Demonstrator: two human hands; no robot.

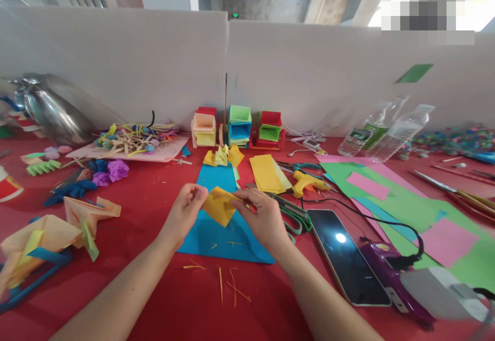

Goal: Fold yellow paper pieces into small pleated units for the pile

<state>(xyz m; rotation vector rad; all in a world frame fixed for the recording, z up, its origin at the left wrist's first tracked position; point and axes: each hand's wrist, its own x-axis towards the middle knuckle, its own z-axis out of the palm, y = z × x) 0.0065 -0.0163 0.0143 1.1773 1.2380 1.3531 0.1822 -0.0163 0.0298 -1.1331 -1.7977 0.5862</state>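
Observation:
A small yellow piece of paper (220, 208) is held up between my two hands, above a blue sheet (228, 238). My left hand (188, 207) pinches its left corner between thumb and fingers. At its right corner, my right hand (261, 214) is closed on the paper too. Thin yellow paper strips (221, 285) lie on the blue sheet and on the red table in front of it. Behind the hands are folded yellow paper pieces (222, 155) and a stack of yellow paper (267, 172).
Folded paper boxes (240, 124) stand along the white partition (309, 67). To the right lie a yellow glue gun (307, 183), green-handled scissors (296, 222), a phone (348, 256) and coloured sheets (386, 212). Paper flowers (116, 172) and a metal jug (54, 109) occupy the left.

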